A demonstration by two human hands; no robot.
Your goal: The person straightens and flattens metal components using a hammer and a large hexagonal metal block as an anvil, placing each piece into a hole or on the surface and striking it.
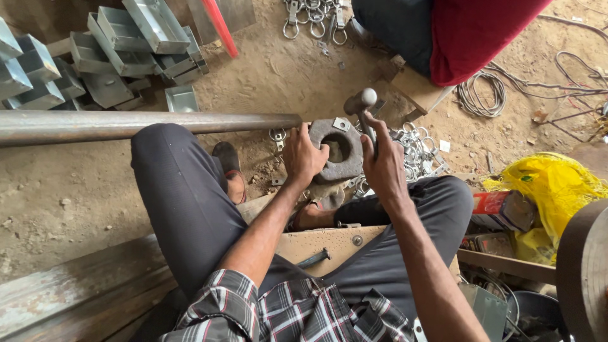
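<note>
A thick, rusty iron ring block [337, 151] is lying flat between the knees; a small hammer [362, 109] is standing over it, head seemingly tilting left.

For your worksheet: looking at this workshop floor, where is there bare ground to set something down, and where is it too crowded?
Bare dirt lies between the long steel pipe and the wooden plank, left of the person's knee, and also between the metal trays and the red cloth. It is crowded around the heavy iron block, where both hands work among metal rings, and beside the yellow bag.
</note>
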